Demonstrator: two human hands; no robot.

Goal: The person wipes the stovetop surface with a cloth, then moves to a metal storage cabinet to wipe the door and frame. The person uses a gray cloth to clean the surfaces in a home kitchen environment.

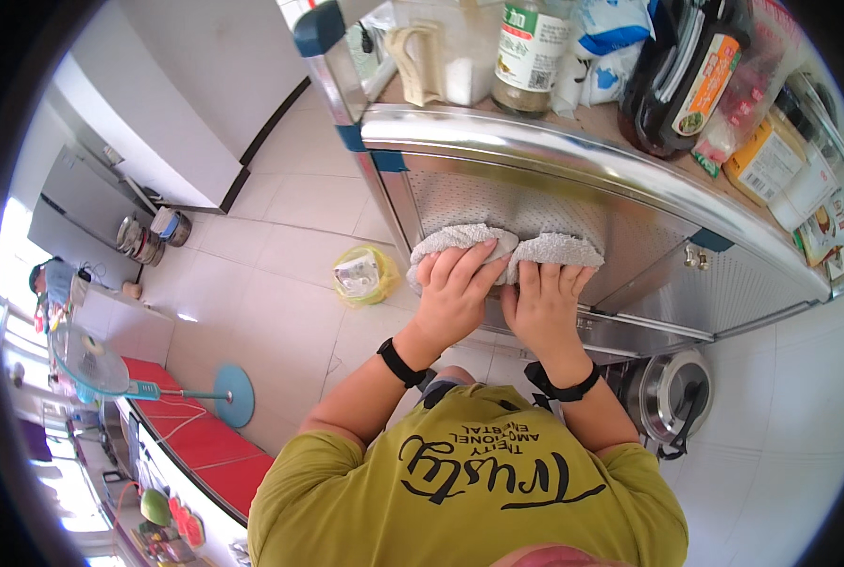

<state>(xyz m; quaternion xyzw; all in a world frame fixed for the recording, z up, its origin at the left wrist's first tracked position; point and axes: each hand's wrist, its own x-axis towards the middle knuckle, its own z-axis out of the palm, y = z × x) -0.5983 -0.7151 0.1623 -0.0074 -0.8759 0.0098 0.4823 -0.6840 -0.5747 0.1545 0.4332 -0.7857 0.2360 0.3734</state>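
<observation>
Both hands press on a grey-white terry cloth (560, 249) against the perforated metal front of a cabinet (450, 190). My left hand (456, 294) lies over the left bunch with its fingers somewhat spread. My right hand (546, 305) has its fingers curled at the lower edge of the right bunch, its thumb close to the left hand. The two bunches meet between the hands; whether they are one cloth or two I cannot tell. Part of the panel is hidden behind the cloth. Each wrist carries a black band.
The cabinet top holds a glass jar (528, 60), a dark sauce bottle (684, 78) and several packets. On the floor stand a yellow-bagged bin (365, 276) at left and a lidded steel pot (673, 393) at right. A fan (96, 361) stands beside a red-fronted counter (202, 425).
</observation>
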